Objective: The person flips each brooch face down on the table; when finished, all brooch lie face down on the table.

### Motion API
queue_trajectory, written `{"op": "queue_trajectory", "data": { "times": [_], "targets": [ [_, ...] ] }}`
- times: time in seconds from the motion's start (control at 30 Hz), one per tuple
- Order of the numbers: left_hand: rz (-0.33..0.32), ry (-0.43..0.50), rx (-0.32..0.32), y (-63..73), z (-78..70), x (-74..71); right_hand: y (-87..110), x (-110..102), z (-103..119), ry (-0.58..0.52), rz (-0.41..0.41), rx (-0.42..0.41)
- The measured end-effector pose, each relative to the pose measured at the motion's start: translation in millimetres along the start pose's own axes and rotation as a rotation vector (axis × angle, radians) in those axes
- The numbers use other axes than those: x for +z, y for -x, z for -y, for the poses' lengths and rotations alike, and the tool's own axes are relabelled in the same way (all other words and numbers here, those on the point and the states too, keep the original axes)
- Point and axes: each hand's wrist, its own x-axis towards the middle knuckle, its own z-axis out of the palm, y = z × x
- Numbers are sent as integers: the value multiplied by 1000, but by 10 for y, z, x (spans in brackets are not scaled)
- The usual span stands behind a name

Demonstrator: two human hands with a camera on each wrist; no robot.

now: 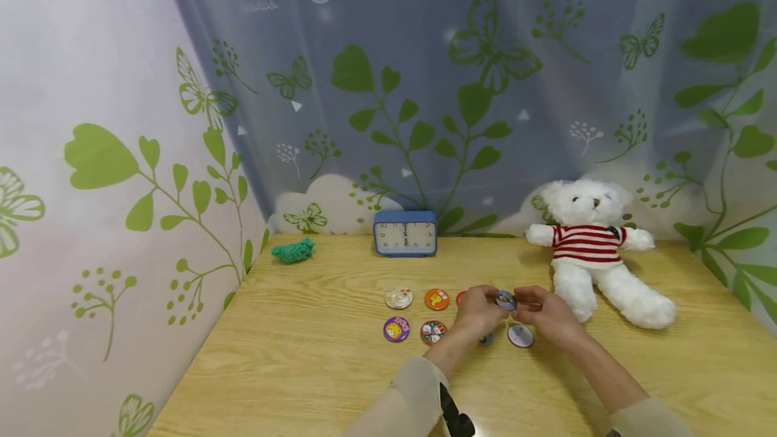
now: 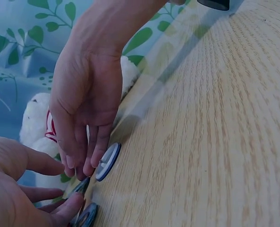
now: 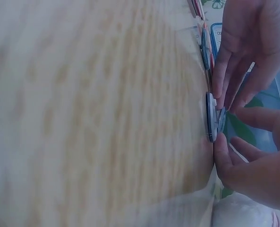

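Note:
A round blue button badge [image 1: 506,300] stands between my two hands, its printed face showing in the head view. My left hand [image 1: 481,312] pinches the left side with thumb and fingers, and my right hand [image 1: 549,315] holds the right side. Close in front lies another badge [image 1: 520,336] with its pale back up; the left wrist view shows the pin on that badge [image 2: 108,162]. A dark badge [image 1: 485,339] is partly hidden under my left wrist, and a red badge [image 1: 463,298] peeks out behind my left hand.
To the left lie a cream badge [image 1: 398,298], an orange one [image 1: 436,299], a purple one [image 1: 396,329] and a multicoloured one [image 1: 434,332]. A blue clock [image 1: 405,234] stands behind, a green bundle [image 1: 293,251] far left, and a white teddy bear [image 1: 589,248] sits right.

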Motion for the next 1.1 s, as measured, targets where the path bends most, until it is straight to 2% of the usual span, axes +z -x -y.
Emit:
{"op": "queue_trajectory", "data": {
  "times": [0.3,0.63,0.87,1.0,1.1],
  "targets": [
    [4,134,-39,4,27,14,13,22,-9,-7,4,15],
    [7,192,-69,11,54,5,45,35,19,5,3,43],
    [-4,218,-60,8,53,4,50,52,40,2,-29,45],
    [-10,238,-45,8,48,-11,43,40,50,-35,-41,55],
    [-9,260,-44,3,45,-24,38,20,54,-122,-42,74]
  ]
}}
